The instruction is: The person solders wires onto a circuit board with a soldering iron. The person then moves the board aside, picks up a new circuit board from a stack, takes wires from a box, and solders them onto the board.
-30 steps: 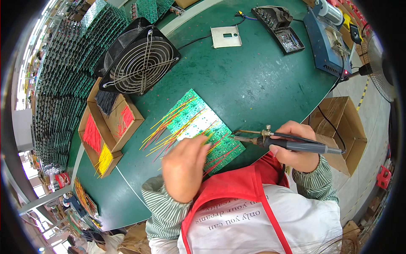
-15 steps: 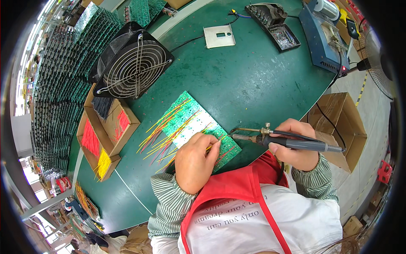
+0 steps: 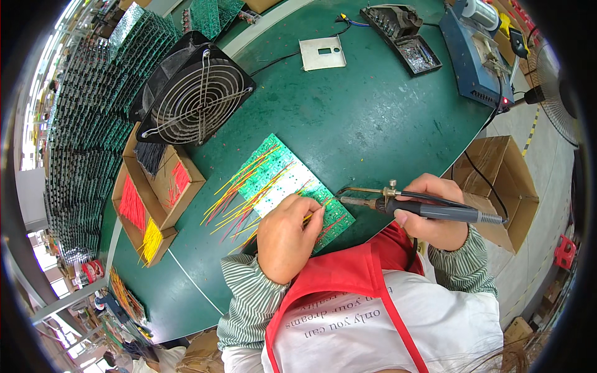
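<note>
A green circuit board (image 3: 334, 222) lies tilted on the workbench in front of me, with several red and yellow wires (image 3: 239, 177) fixed along it and sticking out to the left. My left hand (image 3: 286, 236) rests over its near part, thumb and forefinger pinched on a yellow wire (image 3: 306, 217). From the right, my right hand (image 3: 443, 235) grips a soldering iron (image 3: 435, 211) with a thin solder feed tube (image 3: 360, 191) mounted on it. The iron's tip is at the board's right edge, close to my left fingertips; the exact contact is too small to make out.
Left of the board stands a cardboard tray (image 3: 165, 217) of red, yellow and black wires. Behind it are a black fan (image 3: 199, 93) and stacked circuit boards (image 3: 81, 149). A blue solder feeder (image 3: 472, 59) stands far right, above an open cardboard box (image 3: 504, 193).
</note>
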{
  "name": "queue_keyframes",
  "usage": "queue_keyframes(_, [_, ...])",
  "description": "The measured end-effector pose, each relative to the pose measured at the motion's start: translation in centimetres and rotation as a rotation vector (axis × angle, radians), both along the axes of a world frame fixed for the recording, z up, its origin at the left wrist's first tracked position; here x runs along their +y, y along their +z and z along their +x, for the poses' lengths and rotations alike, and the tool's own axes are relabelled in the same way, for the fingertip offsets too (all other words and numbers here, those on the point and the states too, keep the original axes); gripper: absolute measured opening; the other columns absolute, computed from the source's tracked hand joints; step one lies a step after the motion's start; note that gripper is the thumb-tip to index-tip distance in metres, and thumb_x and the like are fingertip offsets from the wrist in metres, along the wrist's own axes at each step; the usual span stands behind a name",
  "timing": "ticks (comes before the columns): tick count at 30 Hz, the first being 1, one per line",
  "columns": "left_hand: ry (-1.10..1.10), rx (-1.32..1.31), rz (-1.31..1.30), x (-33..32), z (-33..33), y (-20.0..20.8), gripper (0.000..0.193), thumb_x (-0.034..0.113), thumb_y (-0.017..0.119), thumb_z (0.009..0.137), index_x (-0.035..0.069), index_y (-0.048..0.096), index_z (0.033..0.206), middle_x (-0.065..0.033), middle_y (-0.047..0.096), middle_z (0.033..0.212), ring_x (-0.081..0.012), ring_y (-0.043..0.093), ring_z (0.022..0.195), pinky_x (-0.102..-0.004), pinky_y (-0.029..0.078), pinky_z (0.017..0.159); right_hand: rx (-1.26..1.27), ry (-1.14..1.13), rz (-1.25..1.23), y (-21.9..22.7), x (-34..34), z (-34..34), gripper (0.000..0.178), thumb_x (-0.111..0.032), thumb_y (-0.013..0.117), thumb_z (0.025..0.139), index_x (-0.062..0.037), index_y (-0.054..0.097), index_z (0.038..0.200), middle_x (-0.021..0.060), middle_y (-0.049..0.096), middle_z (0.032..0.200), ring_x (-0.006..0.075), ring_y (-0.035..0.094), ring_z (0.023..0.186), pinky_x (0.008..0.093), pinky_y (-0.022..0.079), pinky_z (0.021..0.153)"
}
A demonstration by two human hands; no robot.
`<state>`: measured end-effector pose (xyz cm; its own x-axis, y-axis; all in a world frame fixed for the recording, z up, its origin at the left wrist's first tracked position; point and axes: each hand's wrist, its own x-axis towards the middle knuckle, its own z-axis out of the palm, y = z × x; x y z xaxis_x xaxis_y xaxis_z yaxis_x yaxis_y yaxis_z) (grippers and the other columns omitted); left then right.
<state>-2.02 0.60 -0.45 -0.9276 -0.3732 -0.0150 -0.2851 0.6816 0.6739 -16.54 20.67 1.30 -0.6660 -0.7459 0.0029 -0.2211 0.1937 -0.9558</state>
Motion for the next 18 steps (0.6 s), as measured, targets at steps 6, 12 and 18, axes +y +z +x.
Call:
queue_keyframes(6, [0.011, -0.047, 0.007, 0.0, 0.3, 0.3, 0.008, 0.005, 0.069, 0.077, 0.001, 0.061, 0.079, -0.0109, 0.06, 0.074, -0.0256, 0.059, 0.065, -0.0336, 0.046, 0.058, 0.047, 0.016, -0.044, 0.3, 0.5, -0.2, 0.019, -0.011, 0.071, 0.072, -0.0003, 0.06, 0.082, 0.0042, 0.065, 0.066, 0.0087, 0.061, 0.056, 0.0221, 0.047, 0.052])
queue_keyframes(12, [0.047, 0.009, -0.123, -1.0, 3.7, 1.0, 0.008, 0.006, 0.069, 0.078, 0.001, 0.065, 0.083, -0.0116, 0.062, 0.075, -0.0263, 0.061, 0.067, -0.0335, 0.047, 0.059, 0.05, -0.001, -0.059, 0.1, 1.1, 0.2, 0.019, -0.011, 0.072, 0.072, -0.0009, 0.06, 0.081, 0.0042, 0.064, 0.065, 0.0096, 0.06, 0.054, 0.0222, 0.046, 0.051])
queue_keyframes(18, [0.276, -0.178, -0.301, -2.8, 10.3, 3.4, 0.006, 0.004, 0.069, 0.076, 0.002, 0.065, 0.08, -0.0122, 0.059, 0.073, -0.0285, 0.059, 0.063, -0.0361, 0.047, 0.056, 0.082, 0.062, -0.079, 0.6, 1.0, 1.2, 0.018, -0.01, 0.073, 0.071, -0.0015, 0.06, 0.08, 0.0044, 0.061, 0.062, 0.0112, 0.058, 0.051, 0.0241, 0.045, 0.049])
